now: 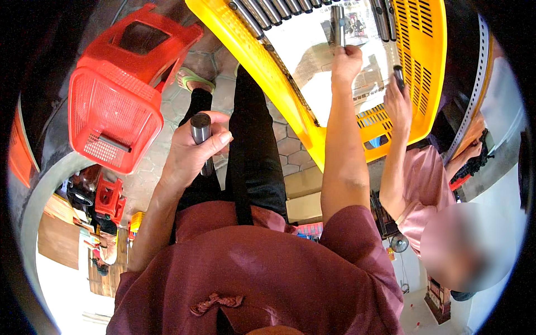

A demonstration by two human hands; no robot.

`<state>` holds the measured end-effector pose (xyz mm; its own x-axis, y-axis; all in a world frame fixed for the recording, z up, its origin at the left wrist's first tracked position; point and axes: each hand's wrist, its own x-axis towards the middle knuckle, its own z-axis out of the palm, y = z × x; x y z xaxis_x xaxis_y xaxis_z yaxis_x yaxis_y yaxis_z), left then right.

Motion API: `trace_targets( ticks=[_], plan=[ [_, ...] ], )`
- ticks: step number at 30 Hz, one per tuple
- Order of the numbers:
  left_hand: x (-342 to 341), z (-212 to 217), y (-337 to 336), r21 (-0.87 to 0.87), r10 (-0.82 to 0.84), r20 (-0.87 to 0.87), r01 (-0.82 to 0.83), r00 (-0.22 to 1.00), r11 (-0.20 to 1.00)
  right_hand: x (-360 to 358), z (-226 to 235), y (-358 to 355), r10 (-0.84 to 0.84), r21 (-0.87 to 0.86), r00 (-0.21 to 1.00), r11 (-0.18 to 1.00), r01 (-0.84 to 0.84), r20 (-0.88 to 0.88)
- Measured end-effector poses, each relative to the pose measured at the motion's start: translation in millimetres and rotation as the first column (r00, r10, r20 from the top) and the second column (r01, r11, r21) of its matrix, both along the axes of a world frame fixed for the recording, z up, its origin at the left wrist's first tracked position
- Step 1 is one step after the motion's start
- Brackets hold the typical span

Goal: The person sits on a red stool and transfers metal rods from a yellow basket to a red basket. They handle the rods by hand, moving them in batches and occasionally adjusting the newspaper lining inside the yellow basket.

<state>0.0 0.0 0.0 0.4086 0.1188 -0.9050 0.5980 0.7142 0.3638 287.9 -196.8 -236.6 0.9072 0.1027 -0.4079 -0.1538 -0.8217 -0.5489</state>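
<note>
Yellow crate (pixel 268 86) stood ahead of you, toward right. Red basket (pixel 86 106) stood at left. Inside crate lay newspaper (pixel 310 72), with row of metal rods (pixel 271 10) along its far edge. Your left hand (pixel 190 148) was closed around metal rod (pixel 201 129), well apart from crate. Your right hand (pixel 347 62) gripped second rod (pixel 338 23) over newspaper. Near it, co-worker's hand (pixel 397 109) held third rod (pixel 398 77). Dark bar (pixel 114 143) lay in basket.
</note>
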Motion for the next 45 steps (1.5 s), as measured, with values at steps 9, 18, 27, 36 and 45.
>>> trace_targets(
  ticks=[9,18,27,36,45],
  plan=[
    [-27,-1,8,0.060,0.023,-0.033,-0.021,0.999,0.998,-4,11,47,0.576,-0.452,0.816,0.743,-0.494,0.054],
    [-53,5,16,0.046,0.120,-0.087,-0.116,0.989,0.992,-24,20,35,0.578,-0.475,0.803,0.671,-0.570,-0.148],
    [-80,14,22,0.069,0.112,-0.007,-0.111,0.994,0.991,-81,74,12,0.545,-0.334,0.815,0.744,-0.578,-0.197],
    [-101,17,24,0.084,0.235,0.001,-0.234,0.972,0.969,-41,68,26,0.698,-0.399,0.708,0.622,-0.674,-0.108],
    [-78,13,19,0.105,0.240,-0.030,-0.236,0.970,0.966,23,49,41,0.702,-0.490,0.710,0.640,-0.592,0.059]
  ],
)
